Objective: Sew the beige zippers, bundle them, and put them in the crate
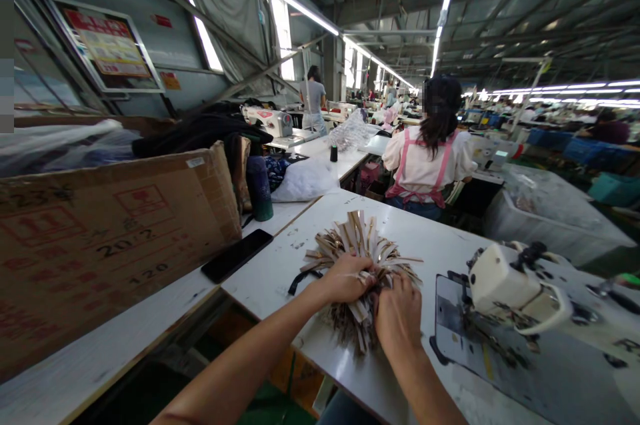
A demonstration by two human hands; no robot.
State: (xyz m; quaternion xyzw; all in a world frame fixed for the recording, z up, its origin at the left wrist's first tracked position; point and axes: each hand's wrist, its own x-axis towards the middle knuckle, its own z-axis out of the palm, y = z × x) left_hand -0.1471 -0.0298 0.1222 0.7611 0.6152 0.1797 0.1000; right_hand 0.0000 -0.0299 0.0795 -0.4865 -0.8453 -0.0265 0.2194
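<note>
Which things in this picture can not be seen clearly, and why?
- Head view: the middle of the strip bundle is covered by the left hand and right hand.
- The needle area under the sewing machine is hidden by its head.
- The poster text is too small.
- The cardboard box is cut off at the left edge.

strip bundle [356, 258] beige/tan with pale cream faces; table [430, 232] white, scuffed with dark marks; phone [237, 254] black; cardboard box [100, 238] brown, red printed symbols, black handwritten numbers; bottle [260, 188] dark teal; sewing machine [510, 292] cream with black fittings; co-worker's top [425, 168] white with pink straps
</note>
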